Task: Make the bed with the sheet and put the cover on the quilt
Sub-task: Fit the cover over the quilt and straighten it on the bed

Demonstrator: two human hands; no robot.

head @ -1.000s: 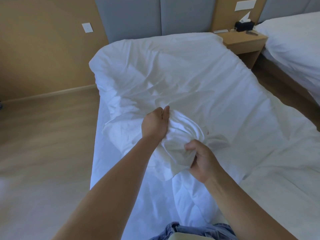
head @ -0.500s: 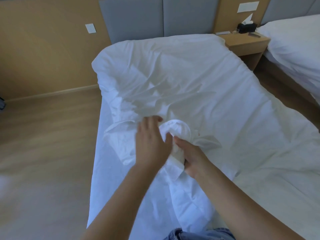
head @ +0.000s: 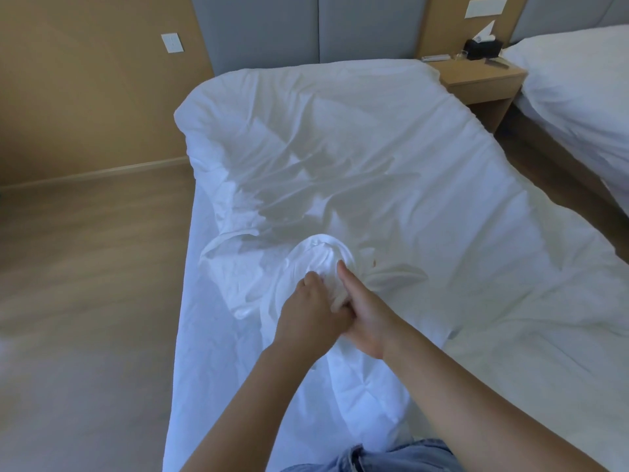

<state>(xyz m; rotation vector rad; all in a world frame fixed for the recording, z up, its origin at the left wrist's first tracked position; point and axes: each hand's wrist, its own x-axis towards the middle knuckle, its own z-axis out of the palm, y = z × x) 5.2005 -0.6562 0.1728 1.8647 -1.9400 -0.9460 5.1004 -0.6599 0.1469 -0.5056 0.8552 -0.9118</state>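
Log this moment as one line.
step: quilt covering | left hand: grips bunched white fabric cover | right hand: grips same cover | place: white-sheeted bed

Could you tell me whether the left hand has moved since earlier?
Yes, the left hand drew back from the grey padded headboard, nearer the camera.

Quick count: two beds, near bed (head: 180, 386) and far bed (head: 578, 97). One cover (head: 340, 148), all bunched up. One nightstand (head: 476, 80) and one tissue box (head: 483, 49). Two wall plates, left plate (head: 172, 43) and right plate (head: 486, 8). Two hands: left hand (head: 313, 311), right hand (head: 369, 321).
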